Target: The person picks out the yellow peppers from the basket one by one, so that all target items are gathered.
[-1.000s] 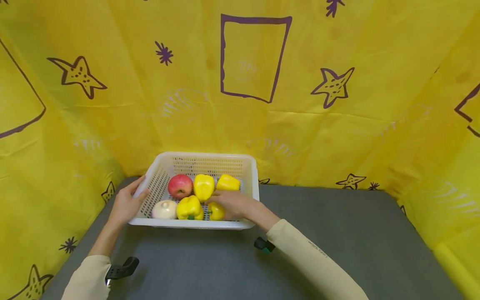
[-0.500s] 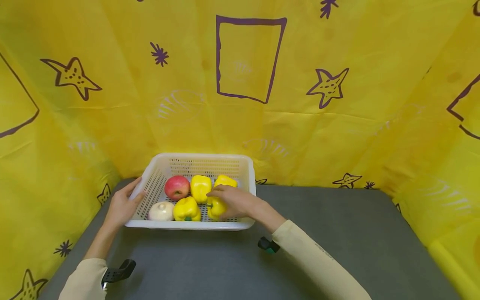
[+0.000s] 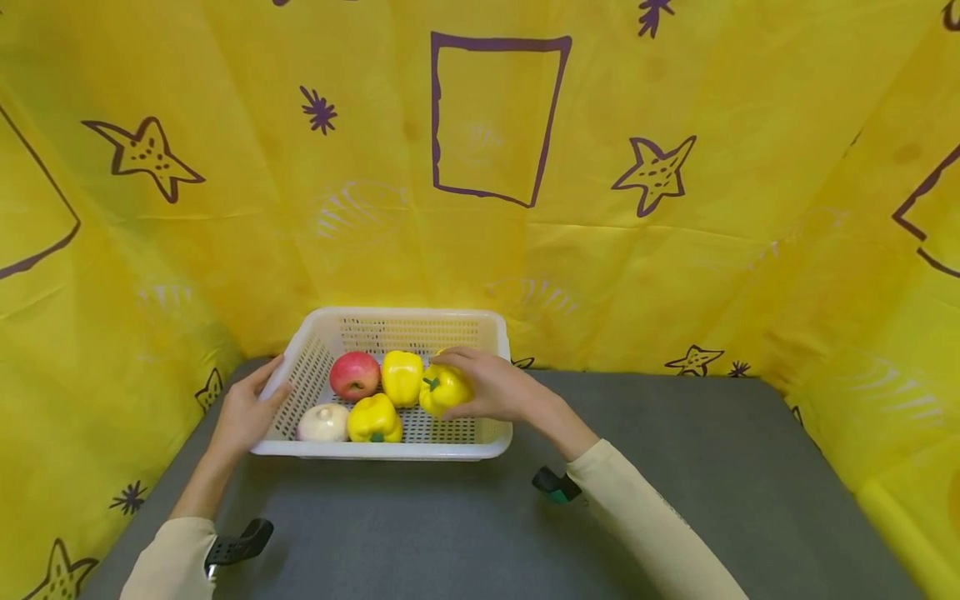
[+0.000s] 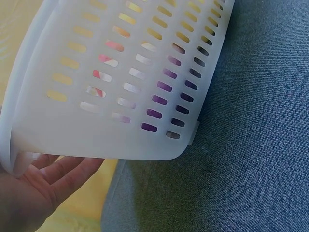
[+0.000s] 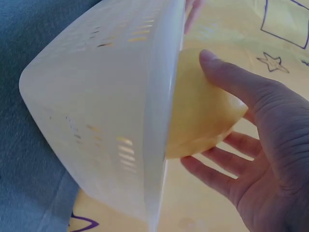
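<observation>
A white plastic basket [image 3: 390, 451] holds a red apple [image 3: 355, 375], a white onion [image 3: 323, 423] and several yellow bell peppers, among them one by the apple [image 3: 402, 377] and one at the front [image 3: 375, 419]. My right hand [image 3: 491, 385] grips another yellow bell pepper [image 3: 442, 390], raised within the basket's right half. In the right wrist view this pepper [image 5: 200, 108] shows above the rim, between thumb and fingers. My left hand [image 3: 247, 408] holds the basket's left end at the rim. From the left wrist, its fingers [image 4: 72, 176] lie against the outer end wall, the thumb hidden.
The basket stands on a grey cloth-covered table [image 3: 390, 533], near its back edge. A yellow curtain [image 3: 300, 250] with star drawings encloses the back and sides. Another yellow pepper at the basket's back right is mostly hidden behind the right hand.
My right hand has taken hold of the front-right bell pepper and lifted it up and slightly right. The left hand stays at the basket's left end. The view has shifted slightly.
</observation>
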Motion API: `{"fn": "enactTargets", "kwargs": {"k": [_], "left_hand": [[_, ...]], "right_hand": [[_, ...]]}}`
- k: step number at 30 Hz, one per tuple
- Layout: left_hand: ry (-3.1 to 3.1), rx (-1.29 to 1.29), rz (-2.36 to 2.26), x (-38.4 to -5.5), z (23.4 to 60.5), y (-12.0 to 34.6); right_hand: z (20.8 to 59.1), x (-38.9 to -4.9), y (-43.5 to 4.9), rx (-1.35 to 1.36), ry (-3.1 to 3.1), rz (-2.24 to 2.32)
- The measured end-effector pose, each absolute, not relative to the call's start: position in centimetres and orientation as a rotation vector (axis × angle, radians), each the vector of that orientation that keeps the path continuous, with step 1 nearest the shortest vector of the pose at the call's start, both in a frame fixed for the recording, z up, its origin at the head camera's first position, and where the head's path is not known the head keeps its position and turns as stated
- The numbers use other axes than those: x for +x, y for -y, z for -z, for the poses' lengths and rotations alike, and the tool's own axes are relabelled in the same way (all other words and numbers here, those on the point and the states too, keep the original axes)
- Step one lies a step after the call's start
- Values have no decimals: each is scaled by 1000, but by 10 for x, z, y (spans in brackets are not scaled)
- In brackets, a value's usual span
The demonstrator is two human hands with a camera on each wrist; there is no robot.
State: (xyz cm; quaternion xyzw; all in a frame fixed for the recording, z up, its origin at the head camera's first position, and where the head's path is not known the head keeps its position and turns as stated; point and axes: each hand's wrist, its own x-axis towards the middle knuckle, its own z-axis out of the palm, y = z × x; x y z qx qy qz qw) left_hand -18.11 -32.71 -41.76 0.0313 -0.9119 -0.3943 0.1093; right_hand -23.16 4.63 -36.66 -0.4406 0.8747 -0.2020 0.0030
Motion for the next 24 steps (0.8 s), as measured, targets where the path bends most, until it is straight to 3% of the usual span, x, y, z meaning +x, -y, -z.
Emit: {"fn": "enactTargets", "kwargs": {"k": [24], "left_hand": [[2695,96,1168,-182,418,328]], "right_hand": [[359,-239,-93,-1256,-2703,1214]]}}
